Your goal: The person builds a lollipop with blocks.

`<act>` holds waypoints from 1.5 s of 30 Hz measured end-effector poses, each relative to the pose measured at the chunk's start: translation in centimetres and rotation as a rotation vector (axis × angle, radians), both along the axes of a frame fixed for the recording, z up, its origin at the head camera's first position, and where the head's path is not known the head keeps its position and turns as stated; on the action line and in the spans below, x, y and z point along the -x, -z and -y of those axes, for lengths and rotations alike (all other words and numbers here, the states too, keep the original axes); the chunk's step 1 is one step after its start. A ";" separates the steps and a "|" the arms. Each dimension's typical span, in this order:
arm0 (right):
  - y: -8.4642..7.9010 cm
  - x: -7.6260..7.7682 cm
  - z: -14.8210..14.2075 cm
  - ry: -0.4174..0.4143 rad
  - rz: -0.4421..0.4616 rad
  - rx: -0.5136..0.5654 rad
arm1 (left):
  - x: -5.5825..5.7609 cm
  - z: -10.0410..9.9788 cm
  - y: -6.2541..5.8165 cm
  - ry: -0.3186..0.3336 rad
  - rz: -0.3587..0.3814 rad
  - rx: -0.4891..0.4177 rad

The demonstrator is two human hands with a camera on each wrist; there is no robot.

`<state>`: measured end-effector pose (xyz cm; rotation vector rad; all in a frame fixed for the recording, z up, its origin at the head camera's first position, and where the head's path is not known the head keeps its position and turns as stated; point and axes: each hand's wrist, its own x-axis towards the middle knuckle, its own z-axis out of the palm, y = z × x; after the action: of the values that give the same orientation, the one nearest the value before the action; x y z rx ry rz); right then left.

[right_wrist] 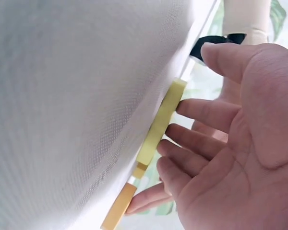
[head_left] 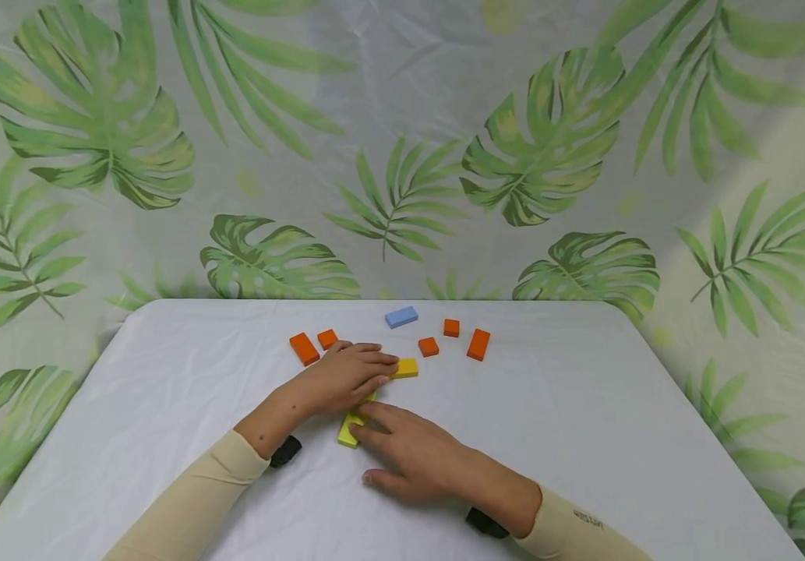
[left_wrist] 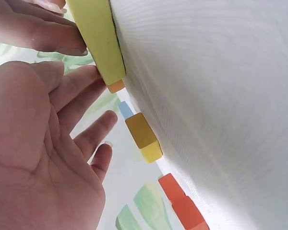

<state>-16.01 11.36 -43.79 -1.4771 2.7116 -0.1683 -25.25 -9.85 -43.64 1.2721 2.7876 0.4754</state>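
Palm down, my left hand [head_left: 347, 379] reaches over the middle of the group of blocks with its fingers extended. Its fingertips overlap a yellow block [head_left: 407, 368] in the head view. My right hand [head_left: 416, 452] has its fingers stretched out, fingertips at the top of a long lime-yellow block [head_left: 348, 433]. In the right wrist view several fingertips line the side of that lime-yellow block [right_wrist: 162, 122], thumb held apart. A mustard-yellow block [left_wrist: 143, 136] stands beyond the left fingers in the left wrist view. The left hand hides part of the blocks.
Two orange blocks, one long [head_left: 304, 349] and one small [head_left: 327, 339], lie to the left. A blue block [head_left: 401, 317] lies at the back. To the right are small orange blocks [head_left: 428, 347] and a long orange block [head_left: 478, 344]. White cloth [head_left: 584, 436] covers the table.
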 end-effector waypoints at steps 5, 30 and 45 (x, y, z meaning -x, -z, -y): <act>0.0 -0.1 -0.1 0.002 0.008 -0.014 | -0.3 -0.2 -0.2 -0.010 -0.017 0.024; -0.1 -0.2 -1.9 -0.002 0.094 0.002 | -1.1 -0.9 0.3 0.004 -0.100 0.017; 0.0 -0.1 -3.0 -0.010 0.125 0.038 | -1.1 -0.9 0.3 0.001 -0.104 0.025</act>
<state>-15.94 14.32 -43.81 -1.4369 2.6165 -0.3028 -24.19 -8.96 -43.93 1.3302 2.8669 0.3845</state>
